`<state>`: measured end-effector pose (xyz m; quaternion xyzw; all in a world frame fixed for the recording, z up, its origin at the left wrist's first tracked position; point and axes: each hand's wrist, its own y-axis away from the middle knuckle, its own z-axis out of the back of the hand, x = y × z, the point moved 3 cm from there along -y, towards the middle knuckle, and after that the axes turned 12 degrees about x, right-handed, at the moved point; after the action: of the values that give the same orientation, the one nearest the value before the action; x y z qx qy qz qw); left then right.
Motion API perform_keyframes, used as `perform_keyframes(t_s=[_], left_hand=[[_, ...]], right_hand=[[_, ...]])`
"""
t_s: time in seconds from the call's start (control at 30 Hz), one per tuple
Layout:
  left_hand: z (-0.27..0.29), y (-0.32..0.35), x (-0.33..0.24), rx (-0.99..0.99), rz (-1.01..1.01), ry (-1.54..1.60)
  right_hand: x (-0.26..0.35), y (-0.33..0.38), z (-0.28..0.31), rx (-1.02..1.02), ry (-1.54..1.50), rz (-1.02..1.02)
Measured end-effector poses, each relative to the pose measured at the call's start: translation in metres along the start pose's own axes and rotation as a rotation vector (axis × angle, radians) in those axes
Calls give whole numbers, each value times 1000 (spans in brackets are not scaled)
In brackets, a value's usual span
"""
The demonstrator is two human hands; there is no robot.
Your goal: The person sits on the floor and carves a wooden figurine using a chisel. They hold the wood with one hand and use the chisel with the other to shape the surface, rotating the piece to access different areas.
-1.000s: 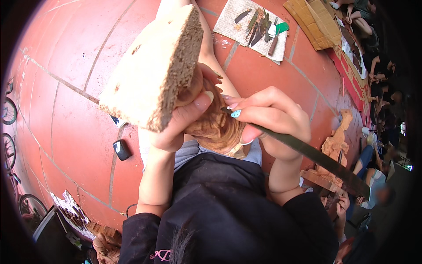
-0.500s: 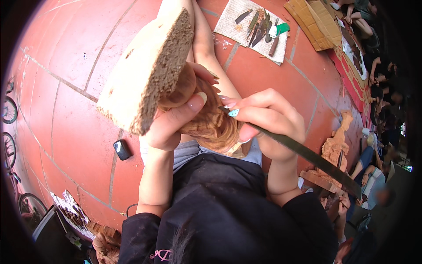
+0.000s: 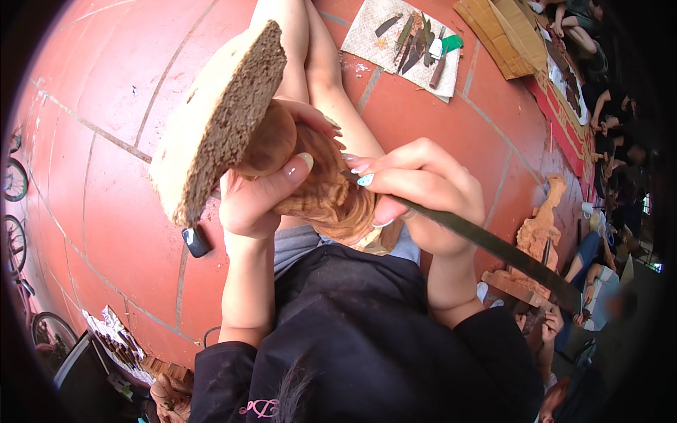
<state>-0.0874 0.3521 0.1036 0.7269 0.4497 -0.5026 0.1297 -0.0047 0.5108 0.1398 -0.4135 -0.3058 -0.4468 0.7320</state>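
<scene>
A brown wood carving (image 3: 326, 187) with grooved folds lies tilted across my lap. It has a rounded, polished part and a broad, rough-edged pale base that points up and left. My left hand (image 3: 257, 194) is wrapped round the carving beside the base, thumb on the near side, fingertips showing at the far side. In my right hand (image 3: 430, 190) is a long, flat, dark blade-like tool (image 3: 493, 243), pinched close to its tip. That tip meets the grooved wood, and the rest of the tool slants down to the right. Exact contact is partly hidden by my fingers.
A woven mat (image 3: 360, 35) holds several blades and a green-and-white item. Flattened cardboard (image 3: 504, 35) lies beyond it. A tall wood carving (image 3: 539, 236) stands at right, with other people nearby. A small black object (image 3: 197, 241) rests on the red tile floor. Bicycles (image 3: 15, 180) stand far left.
The carving and my left hand have shifted slightly to the left and tilted a little. My right hand has moved slightly left with the tool, its tip still at the wood.
</scene>
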Motion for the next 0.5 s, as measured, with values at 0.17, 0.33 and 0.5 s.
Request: perform_keyframes(t_s=[0.17, 0.33, 0.5], left_hand=[[2, -3, 1, -10, -28, -29], [8, -3, 5, 7, -41, 7], [24, -5, 15, 85, -55, 165]], right_hand=[[2, -6, 3, -10, -20, 11], [-4, -1, 5, 1, -44, 49], [-16, 5, 8, -259, -129, 191]])
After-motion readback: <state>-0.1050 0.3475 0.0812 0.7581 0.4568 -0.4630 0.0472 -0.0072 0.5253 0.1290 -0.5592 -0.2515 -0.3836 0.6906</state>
